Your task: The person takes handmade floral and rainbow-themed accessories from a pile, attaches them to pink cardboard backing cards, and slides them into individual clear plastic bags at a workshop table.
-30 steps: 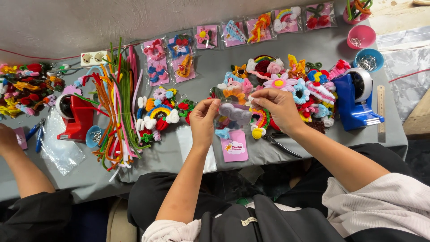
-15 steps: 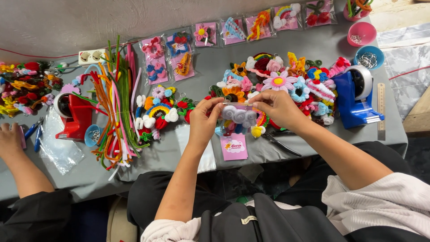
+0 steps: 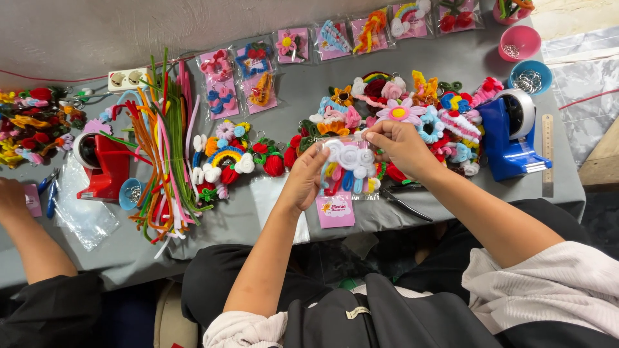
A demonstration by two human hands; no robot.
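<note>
I'm looking straight down at a grey surface (image 3: pixel 412 55) crowded with craft pieces, and both hands meet just above centre. The left hand (image 3: pixel 303 180) pinches the left edge of a clear packet (image 3: pixel 348 169), its fingers closed on the plastic; the right hand (image 3: pixel 401 145) grips the packet's top right corner, fingers curled tight around it. Inside the packet I see a fuzzy rainbow ornament with white swirls, held just over the surface. Directly at 6 o'clock from the packet a pink card (image 3: pixel 335 211) lies flat, and black pliers (image 3: pixel 403 203) rest at about 4 o'clock. At 1 o'clock from the hands sits a heap of fuzzy flowers (image 3: pixel 400 103), and beyond it, at 3 o'clock, a blue tape dispenser (image 3: pixel 509 138). Out at 9 o'clock a bundle of pipe cleaners (image 3: pixel 161 148) fans across the surface, with a red tape dispenser (image 3: pixel 103 164) further left. A row of packed ornaments (image 3: pixel 329 42) lines the far edge at 12 o'clock, and a pink bowl (image 3: pixel 520 42) and a blue bowl (image 3: pixel 530 77) stand at 2 o'clock. At the far left edge another person's hand (image 3: pixel 11 200) rests on the surface, well apart from mine.
</note>
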